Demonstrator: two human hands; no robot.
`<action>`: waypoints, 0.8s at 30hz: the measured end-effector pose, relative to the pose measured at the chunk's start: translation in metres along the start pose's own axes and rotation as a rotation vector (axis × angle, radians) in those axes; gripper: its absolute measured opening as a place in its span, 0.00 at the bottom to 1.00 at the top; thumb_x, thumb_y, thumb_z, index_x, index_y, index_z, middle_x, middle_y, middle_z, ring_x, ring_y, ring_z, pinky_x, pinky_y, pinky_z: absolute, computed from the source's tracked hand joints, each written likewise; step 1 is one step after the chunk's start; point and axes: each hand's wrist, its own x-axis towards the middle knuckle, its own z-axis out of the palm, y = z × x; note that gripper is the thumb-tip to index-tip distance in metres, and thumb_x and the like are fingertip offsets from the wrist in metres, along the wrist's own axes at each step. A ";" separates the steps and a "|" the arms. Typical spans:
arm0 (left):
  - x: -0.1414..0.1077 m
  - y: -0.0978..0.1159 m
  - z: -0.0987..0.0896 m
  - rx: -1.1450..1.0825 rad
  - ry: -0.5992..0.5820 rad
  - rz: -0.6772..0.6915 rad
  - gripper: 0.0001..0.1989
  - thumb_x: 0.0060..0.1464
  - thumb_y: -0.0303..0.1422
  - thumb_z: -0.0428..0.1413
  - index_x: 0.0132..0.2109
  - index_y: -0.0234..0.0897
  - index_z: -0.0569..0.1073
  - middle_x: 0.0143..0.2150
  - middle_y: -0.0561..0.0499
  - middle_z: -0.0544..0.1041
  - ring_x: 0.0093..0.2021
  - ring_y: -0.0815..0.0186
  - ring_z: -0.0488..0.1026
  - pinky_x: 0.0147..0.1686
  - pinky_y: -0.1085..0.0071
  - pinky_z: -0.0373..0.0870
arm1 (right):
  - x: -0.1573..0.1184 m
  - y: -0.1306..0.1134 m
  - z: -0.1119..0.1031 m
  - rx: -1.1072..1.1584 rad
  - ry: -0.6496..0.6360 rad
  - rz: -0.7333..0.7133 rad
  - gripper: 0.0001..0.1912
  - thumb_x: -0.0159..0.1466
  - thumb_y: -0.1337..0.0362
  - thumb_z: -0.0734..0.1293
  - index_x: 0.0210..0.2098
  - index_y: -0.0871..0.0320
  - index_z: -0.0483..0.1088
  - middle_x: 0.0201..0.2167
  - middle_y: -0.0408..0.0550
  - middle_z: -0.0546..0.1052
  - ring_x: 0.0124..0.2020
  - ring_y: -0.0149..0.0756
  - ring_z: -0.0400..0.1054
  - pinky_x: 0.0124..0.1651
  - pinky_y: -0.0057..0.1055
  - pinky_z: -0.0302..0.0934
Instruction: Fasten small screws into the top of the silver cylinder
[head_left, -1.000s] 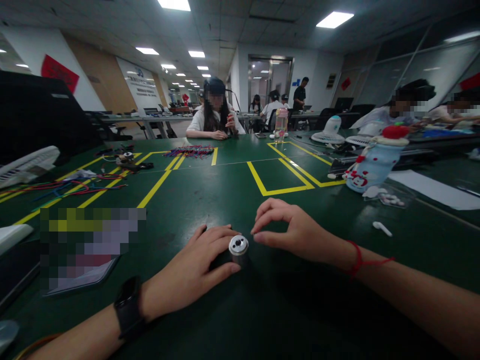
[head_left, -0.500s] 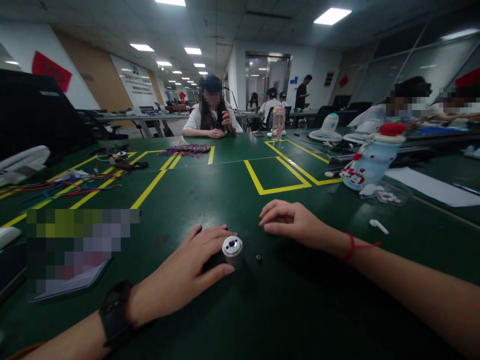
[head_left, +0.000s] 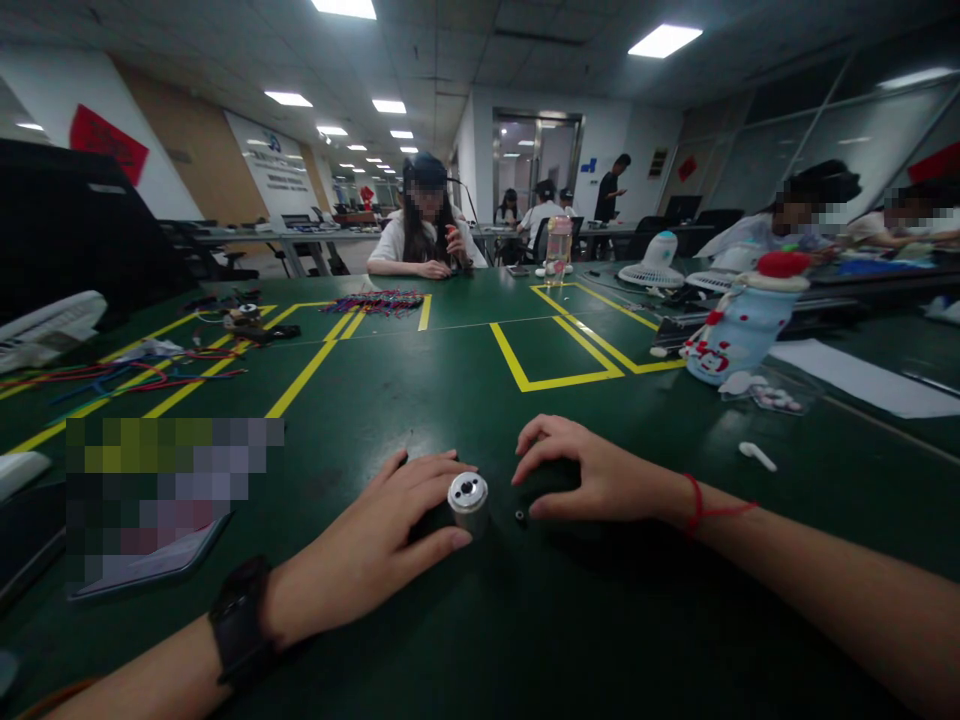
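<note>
Standing btwn L grip [head_left: 375,528] thumb & index: metal cyl [head_left: 469,508].

A green table [head_left: 412,385] carries a metal cylinder [head_left: 469,508] and wires [head_left: 382,302].

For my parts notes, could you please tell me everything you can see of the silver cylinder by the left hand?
The silver cylinder looks metallic, with a bright, rimmed round top showing a dark centre and a smaller dark mark beside it; its side looks duller. It stands upright on the green table. The left hand curves round it, thumb in front and forefinger behind, apparently touching. Its underside is hidden.
</note>
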 end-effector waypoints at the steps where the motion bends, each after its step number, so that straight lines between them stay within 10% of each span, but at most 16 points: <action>1: 0.000 0.000 0.000 0.001 -0.003 0.001 0.24 0.62 0.42 0.51 0.64 0.54 0.57 0.64 0.52 0.63 0.65 0.54 0.56 0.63 0.42 0.40 | -0.001 -0.004 0.002 -0.052 -0.022 -0.045 0.12 0.53 0.58 0.74 0.37 0.53 0.77 0.47 0.48 0.68 0.49 0.41 0.63 0.52 0.41 0.57; 9: 0.002 0.003 0.000 0.012 0.017 0.024 0.23 0.62 0.41 0.51 0.63 0.54 0.58 0.64 0.50 0.63 0.63 0.54 0.59 0.63 0.41 0.39 | 0.017 -0.032 0.018 -0.008 0.336 -0.085 0.07 0.59 0.59 0.70 0.36 0.53 0.77 0.50 0.48 0.66 0.50 0.39 0.60 0.54 0.39 0.57; 16: 0.002 0.005 0.001 0.014 0.041 0.027 0.24 0.62 0.40 0.52 0.64 0.54 0.58 0.64 0.50 0.63 0.63 0.53 0.59 0.62 0.40 0.41 | 0.023 -0.052 0.020 -0.063 0.308 -0.106 0.06 0.58 0.60 0.71 0.35 0.52 0.78 0.50 0.49 0.68 0.51 0.41 0.61 0.54 0.42 0.55; 24: 0.001 0.004 -0.002 -0.001 -0.004 0.010 0.22 0.63 0.42 0.50 0.63 0.55 0.58 0.64 0.52 0.62 0.65 0.54 0.56 0.62 0.40 0.39 | 0.014 0.006 -0.001 0.387 0.544 0.282 0.15 0.62 0.55 0.64 0.30 0.61 0.72 0.26 0.45 0.72 0.28 0.32 0.65 0.33 0.31 0.60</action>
